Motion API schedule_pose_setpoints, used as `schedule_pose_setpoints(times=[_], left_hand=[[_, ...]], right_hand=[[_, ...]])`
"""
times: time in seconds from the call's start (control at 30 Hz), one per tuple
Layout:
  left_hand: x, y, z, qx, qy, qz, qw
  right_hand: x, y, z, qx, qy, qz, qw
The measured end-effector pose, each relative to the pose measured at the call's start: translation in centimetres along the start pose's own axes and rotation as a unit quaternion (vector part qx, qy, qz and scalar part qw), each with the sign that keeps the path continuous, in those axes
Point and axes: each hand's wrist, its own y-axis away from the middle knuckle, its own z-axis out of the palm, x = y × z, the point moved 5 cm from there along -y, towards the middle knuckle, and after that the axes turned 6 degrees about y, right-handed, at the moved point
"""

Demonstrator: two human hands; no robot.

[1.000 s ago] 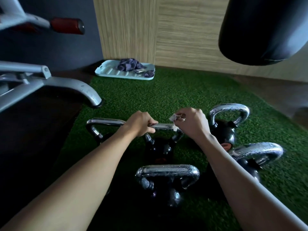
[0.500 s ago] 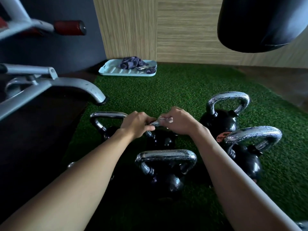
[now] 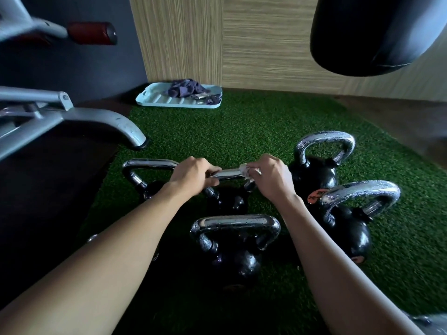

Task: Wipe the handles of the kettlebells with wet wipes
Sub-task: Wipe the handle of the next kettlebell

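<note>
**A:** What changed in the last second?

**B:** The right hand [image 3: 271,180], wrapping the wet wipe [image 3: 244,170] round the chrome handle [image 3: 227,174], slid in until it nearly met the left hand [image 3: 193,176]. Now it's back out at the handle's right end, and bare bar shows between the hands again.

**A:** Meaning?

**B:** I'd judge that 1 full pass along the top bar is done. The curved legs of this kettlebell [image 3: 229,201] probably still need the wipe, and so do the front kettlebell [image 3: 234,223] and the 2 right-hand kettlebells [image 3: 324,141].

**A:** Fingers?

**B:** The left ones are clenched round the bar's left end, steadying it. The right ones are curled, grasping the wipe against the metal.

**A:** And how does it lie?

**B:** It stands on the green turf [image 3: 242,131] in the middle of the cluster, ball down and handle pointing up. The bar's long axis runs left to right across the view, nearly level.
</note>
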Motion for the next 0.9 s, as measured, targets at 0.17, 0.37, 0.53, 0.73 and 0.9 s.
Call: schedule_pose_setpoints(times=[0.17, 0.37, 0.53, 0.73, 0.9], left_hand=[[-0.8, -0.2, 0.2, 0.0, -0.021, -0.01, 1.0], [-0.2, 1.0, -0.5, -0.006, -0.035, 0.027, 0.999], [0.1, 1.3, -0.7, -0.017, -0.039, 0.031, 0.999], [-0.4, 1.6, -0.9, -0.01, -0.039, 0.029, 0.999], [-0.1, 2.2, -1.2, -0.004, -0.063, 0.032, 0.998]], right_hand=[[-4.1, -1.5, 0.3, -0.047, 0.017, -0.078, 0.996], [1.6, -1.2, -0.2, -0.03, 0.016, 0.055, 0.998], [0.8, -0.7, -0.2, -0.045, -0.053, -0.002, 0.998], [2.5, -1.1, 1.0, -0.034, -0.099, 0.064, 0.992], [6.0, 0.9, 3.6, -0.049, -0.206, 0.175, 0.962]])
